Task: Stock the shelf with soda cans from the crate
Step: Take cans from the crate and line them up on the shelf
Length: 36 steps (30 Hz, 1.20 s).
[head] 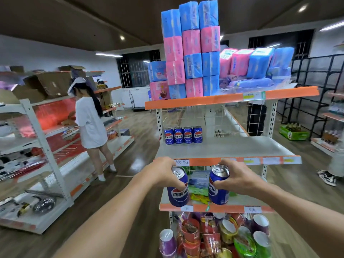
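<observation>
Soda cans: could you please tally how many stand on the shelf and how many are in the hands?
Cans standing on the shelf: 4, a row at the left.
Can in the left hand: 1.
Can in the right hand: 1.
Total: 6.

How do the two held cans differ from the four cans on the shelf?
The two held cans are in the air, one gripped in the left hand and one in the right hand; the four shelf cans stand in a row at the shelf's back left. Held cans tilt with tops toward the camera; shelf cans are upright. All are blue with the same logo.
</observation>
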### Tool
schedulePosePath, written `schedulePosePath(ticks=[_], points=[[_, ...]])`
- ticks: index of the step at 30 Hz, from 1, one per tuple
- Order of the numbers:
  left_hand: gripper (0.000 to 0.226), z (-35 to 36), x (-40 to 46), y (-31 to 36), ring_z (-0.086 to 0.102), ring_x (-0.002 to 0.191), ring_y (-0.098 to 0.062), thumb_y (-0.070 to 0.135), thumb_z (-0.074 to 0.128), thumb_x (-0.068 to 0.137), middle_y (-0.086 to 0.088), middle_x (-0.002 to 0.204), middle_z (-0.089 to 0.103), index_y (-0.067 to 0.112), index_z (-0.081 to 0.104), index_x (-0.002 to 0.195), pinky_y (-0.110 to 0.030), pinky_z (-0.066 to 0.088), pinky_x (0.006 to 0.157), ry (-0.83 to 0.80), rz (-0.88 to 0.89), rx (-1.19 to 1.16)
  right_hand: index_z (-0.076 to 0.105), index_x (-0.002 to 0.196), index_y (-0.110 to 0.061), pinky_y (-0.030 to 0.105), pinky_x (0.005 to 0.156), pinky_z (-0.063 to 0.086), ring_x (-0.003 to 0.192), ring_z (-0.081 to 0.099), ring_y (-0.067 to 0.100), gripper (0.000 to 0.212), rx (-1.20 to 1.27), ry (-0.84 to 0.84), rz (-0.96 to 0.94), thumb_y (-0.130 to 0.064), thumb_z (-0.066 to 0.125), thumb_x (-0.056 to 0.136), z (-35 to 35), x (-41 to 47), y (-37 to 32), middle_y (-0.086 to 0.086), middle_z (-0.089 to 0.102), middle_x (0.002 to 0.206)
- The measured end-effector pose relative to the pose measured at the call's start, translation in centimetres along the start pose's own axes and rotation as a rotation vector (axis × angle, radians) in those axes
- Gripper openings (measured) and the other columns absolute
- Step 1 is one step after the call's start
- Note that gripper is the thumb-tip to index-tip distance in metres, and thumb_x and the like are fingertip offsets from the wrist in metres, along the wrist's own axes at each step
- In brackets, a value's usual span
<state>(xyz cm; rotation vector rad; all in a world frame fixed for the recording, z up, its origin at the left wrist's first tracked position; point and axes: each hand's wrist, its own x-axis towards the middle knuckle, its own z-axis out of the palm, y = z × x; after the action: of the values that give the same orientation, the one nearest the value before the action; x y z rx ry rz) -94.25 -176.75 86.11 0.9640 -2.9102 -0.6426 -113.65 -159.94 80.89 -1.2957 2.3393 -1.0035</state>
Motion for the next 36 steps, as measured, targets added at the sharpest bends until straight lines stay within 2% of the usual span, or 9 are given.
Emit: schedulePosePath(ticks=[7, 10, 12, 14, 18, 22, 25, 27, 36], points=[[0.053, -2.0, 10.8, -0.5, 0.07, 0.086, -0.014, 0.048, 0.082, 0.062, 0.004, 0.101, 0.071, 0.021, 0.066, 0.104, -0.038, 0.063, 0.076, -0.002, 0.063, 0.103, 0.059, 0.11, -0.026, 0.021, 0.061, 0.057, 0.087, 0.065, 0.006, 0.052, -0.001, 0.075, 0.033, -0.033, 0.082, 0.063, -1.4, 8.9, 1.0, -0.006, 0.067, 0.1], [0.051, -2.6, 15.6, -0.8, 0.069, 0.081, -0.018, 0.05, 0.079, 0.058, 0.001, 0.093, 0.07, 0.019, 0.064, 0.095, -0.037, 0.056, 0.063, -0.003, 0.091, 0.078, 0.058, 0.111, -0.026, 0.017, 0.06, 0.054, 0.084, 0.063, 0.003, 0.051, -0.035, 0.085, 0.05, -0.031, 0.082, 0.065, -2.2, 12.6, 1.5, -0.005, 0.066, 0.1], [0.048, -3.0, 18.5, -1.1, 0.062, 0.07, -0.016, 0.047, 0.08, 0.061, 0.001, 0.086, 0.067, 0.016, 0.062, 0.093, -0.031, 0.043, 0.052, -0.009, 0.119, 0.076, 0.057, 0.113, -0.026, 0.015, 0.056, 0.051, 0.083, 0.061, 0.001, 0.053, -0.064, 0.097, 0.061, -0.03, 0.081, 0.066, -2.7, 14.9, 1.9, -0.005, 0.065, 0.099], [0.044, -3.3, 20.9, -1.3, 0.057, 0.068, -0.012, 0.043, 0.08, 0.065, 0.004, 0.084, 0.064, 0.016, 0.061, 0.094, -0.025, 0.037, 0.05, -0.02, 0.142, 0.081, 0.056, 0.114, -0.025, 0.014, 0.057, 0.05, 0.084, 0.061, 0.001, 0.055, -0.073, 0.106, 0.074, -0.031, 0.081, 0.066, -3.2, 17.0, 2.4, -0.006, 0.065, 0.099], [0.048, -3.6, 25.8, -2.2, 0.064, 0.082, -0.015, 0.044, 0.08, 0.065, 0.002, 0.096, 0.066, 0.018, 0.06, 0.1, -0.03, 0.047, 0.058, -0.057, 0.17, 0.078, 0.056, 0.115, -0.024, 0.015, 0.059, 0.048, 0.085, 0.061, 0.001, 0.055, -0.065, 0.121, 0.111, -0.03, 0.081, 0.065, -3.5, 20.7, 3.7, -0.008, 0.065, 0.099], [0.05, -3.4, 30.9, -2.8, 0.059, 0.077, -0.013, 0.046, 0.079, 0.065, 0.006, 0.09, 0.06, 0.018, 0.057, 0.1, -0.027, 0.043, 0.055, -0.089, 0.197, 0.09, 0.058, 0.11, -0.023, 0.019, 0.066, 0.052, 0.085, 0.063, 0.004, 0.05, -0.116, 0.131, 0.138, -0.032, 0.08, 0.065, -3.1, 24.1, 5.1, -0.006, 0.067, 0.098], [0.05, -3.3, 34.3, -3.0, 0.063, 0.087, -0.015, 0.045, 0.08, 0.068, 0.004, 0.099, 0.064, 0.02, 0.06, 0.107, -0.03, 0.05, 0.063, -0.101, 0.241, 0.115, 0.056, 0.111, -0.024, 0.025, 0.071, 0.056, 0.089, 0.064, 0.011, 0.053, -0.124, 0.13, 0.177, -0.032, 0.079, 0.064, -2.7, 26.3, 6.1, -0.005, 0.067, 0.101], [0.049, -3.1, 36.3, -3.0, 0.063, 0.091, -0.016, 0.043, 0.079, 0.071, 0.003, 0.104, 0.065, 0.021, 0.061, 0.112, -0.033, 0.053, 0.073, -0.12, 0.26, 0.132, 0.055, 0.112, -0.027, 0.024, 0.071, 0.056, 0.091, 0.064, 0.011, 0.054, -0.116, 0.116, 0.209, -0.033, 0.079, 0.064, -2.5, 27.7, 6.9, -0.006, 0.067, 0.102], [0.048, -1.6, 42.7, -1.9, 0.066, 0.093, -0.019, 0.039, 0.082, 0.073, -0.001, 0.105, 0.067, 0.016, 0.063, 0.111, -0.039, 0.058, 0.079, -0.217, 0.333, 0.098, 0.058, 0.109, -0.031, 0.027, 0.071, 0.058, 0.094, 0.064, 0.016, 0.055, -0.135, 0.149, 0.308, -0.034, 0.085, 0.061, -2.7, 31.7, 9.4, -0.006, 0.066, 0.103]])
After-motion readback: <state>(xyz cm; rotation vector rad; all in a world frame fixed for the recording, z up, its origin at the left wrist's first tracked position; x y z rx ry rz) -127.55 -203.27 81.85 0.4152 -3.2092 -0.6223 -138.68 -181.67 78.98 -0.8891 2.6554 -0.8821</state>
